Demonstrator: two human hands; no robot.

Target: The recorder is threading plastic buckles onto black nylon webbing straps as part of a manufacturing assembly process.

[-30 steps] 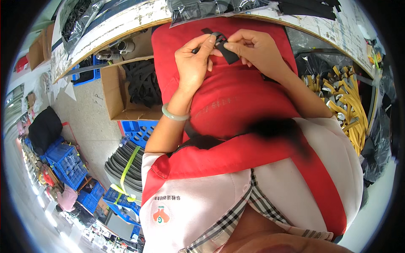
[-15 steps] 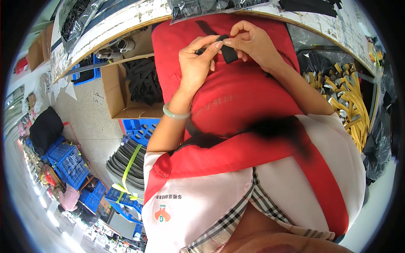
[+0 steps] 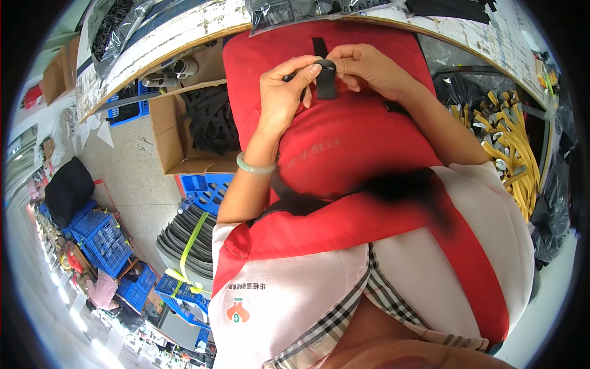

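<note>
Over the red apron on my lap, both hands work on a black webbing strap (image 3: 326, 86). The strap passes through a small dark buckle-like piece (image 3: 326, 64). One end hangs down toward me and the other sticks up beyond my fingers. My left hand (image 3: 289, 86) is closed, thumb and forefinger pinching the buckle-like piece from the left. From the right, my right hand (image 3: 367, 71) pinches at the strap where it meets that piece. The exact shape of the piece is partly hidden by my fingertips.
A worktable edge (image 3: 203, 29) curves across the far side, with plastic bags on it. To the left stand a cardboard box (image 3: 165, 132) of black straps and a bundle of dark strips (image 3: 187, 240). Yellow straps (image 3: 516, 154) lie at the right. Another person sits far left.
My right hand has come slightly nearer to me. The strap has turned straighter, with its far end now standing up past the buckle-like piece.
</note>
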